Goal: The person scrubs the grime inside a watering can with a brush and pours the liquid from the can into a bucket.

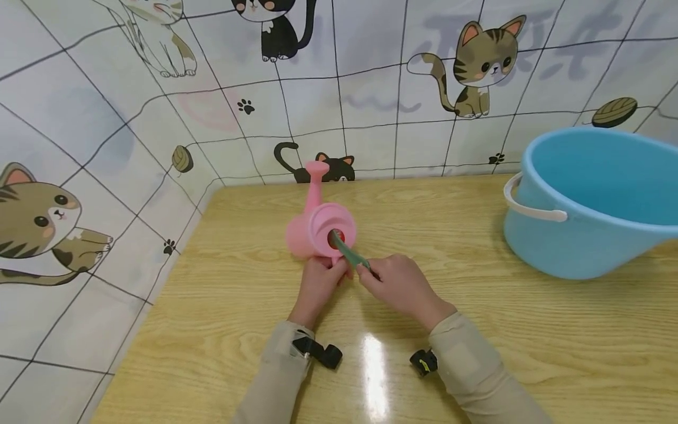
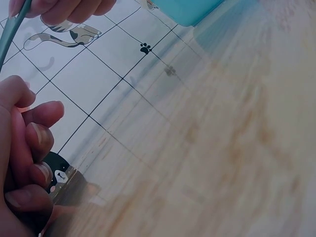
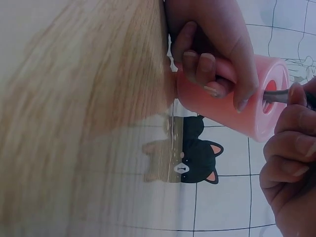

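Note:
A pink watering can (image 1: 299, 235) stands on the wooden table, tilted toward me, its spout (image 1: 315, 194) pointing at the back wall. My left hand (image 1: 319, 285) grips its handle; in the right wrist view the left fingers (image 3: 206, 66) curl round that pink handle. My right hand (image 1: 402, 288) holds a slim green-handled tool (image 1: 349, 252). The tool's grey end (image 3: 276, 96) goes through the round opening in the can's top, so its tip is hidden. Something red (image 1: 339, 237) shows inside the opening. In the left wrist view the green handle (image 2: 12, 29) rises beside the right fingers (image 2: 79, 9).
To the right stands a large light-blue bucket (image 1: 577, 241) with a white handle (image 1: 535, 209). A cat-patterned tiled wall covering (image 1: 371, 106) borders the table (image 1: 238, 330) at the back and left. Black wrist cameras (image 1: 331, 356) sit on both sleeves.

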{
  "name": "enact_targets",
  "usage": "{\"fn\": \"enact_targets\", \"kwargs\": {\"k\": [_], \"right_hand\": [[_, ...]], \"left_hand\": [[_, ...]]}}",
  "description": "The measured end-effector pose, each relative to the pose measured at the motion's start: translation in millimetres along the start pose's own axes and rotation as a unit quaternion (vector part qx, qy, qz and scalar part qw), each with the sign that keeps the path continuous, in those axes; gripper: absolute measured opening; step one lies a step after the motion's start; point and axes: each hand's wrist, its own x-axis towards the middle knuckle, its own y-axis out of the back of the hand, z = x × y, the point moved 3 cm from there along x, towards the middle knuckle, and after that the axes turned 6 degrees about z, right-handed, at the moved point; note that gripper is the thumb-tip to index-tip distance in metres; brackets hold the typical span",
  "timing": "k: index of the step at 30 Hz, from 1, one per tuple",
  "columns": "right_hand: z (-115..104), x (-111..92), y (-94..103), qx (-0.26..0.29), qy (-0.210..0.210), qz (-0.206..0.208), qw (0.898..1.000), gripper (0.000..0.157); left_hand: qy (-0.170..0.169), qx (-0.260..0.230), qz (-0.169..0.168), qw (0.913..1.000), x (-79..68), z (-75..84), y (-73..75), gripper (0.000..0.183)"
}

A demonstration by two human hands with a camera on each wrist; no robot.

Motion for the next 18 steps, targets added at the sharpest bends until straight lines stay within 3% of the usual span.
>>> {"fn": "enact_targets", "kwargs": {"k": [4,12,18], "right_hand": [[1,0,-0.5,0.001,-0.003,-0.01,1.0,0.037],[-1,-1,-2.7,0.0,-0.004,-0.015,1.0,0.033],[-2,0,-4.4,0.009,-0.03,-0.026,0.999,0.035]], "left_hand": [[-0.005,0.001,0.001,1.0,0.6,2.0,-0.2,0.02],[-0.005,0.006,0.011,0.9999,6.4,-22.7,-0.9,0.021],[-0.008,0.021,0.034,0.9992,6.6,-23.0,0.4,0.027]]}}
